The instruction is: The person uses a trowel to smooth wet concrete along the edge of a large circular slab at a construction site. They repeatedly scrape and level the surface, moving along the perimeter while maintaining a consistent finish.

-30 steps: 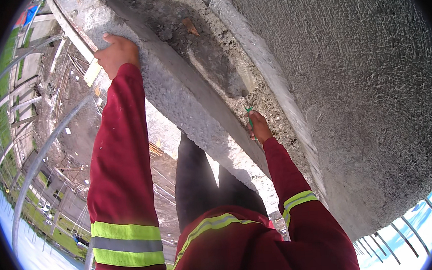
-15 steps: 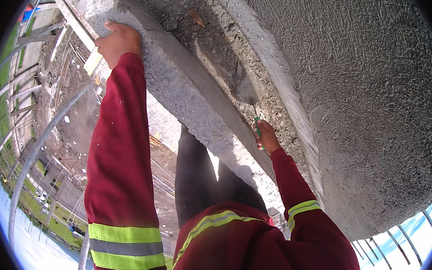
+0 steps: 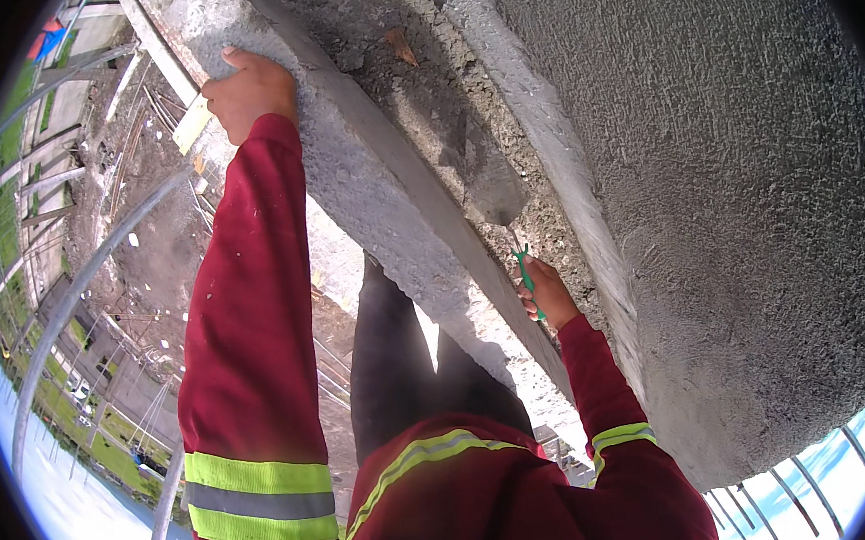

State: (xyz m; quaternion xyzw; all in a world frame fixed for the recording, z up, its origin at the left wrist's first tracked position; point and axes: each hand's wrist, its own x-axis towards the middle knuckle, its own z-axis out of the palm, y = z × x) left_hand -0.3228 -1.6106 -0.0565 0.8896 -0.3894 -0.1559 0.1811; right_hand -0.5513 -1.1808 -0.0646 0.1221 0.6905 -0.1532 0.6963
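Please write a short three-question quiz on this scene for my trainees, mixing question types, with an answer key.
1. Which hand holds the green-handled metal trowel?

2. True or false: the left hand touches the pale, rough concrete ledge.

3. What colour is the small, flat fragment lying in the rough, grey-brown channel between the ledge and the curved, textured grey wall?
A) bright blue
B) orange-brown
C) white

Key:
1. The right hand.
2. True.
3. B.
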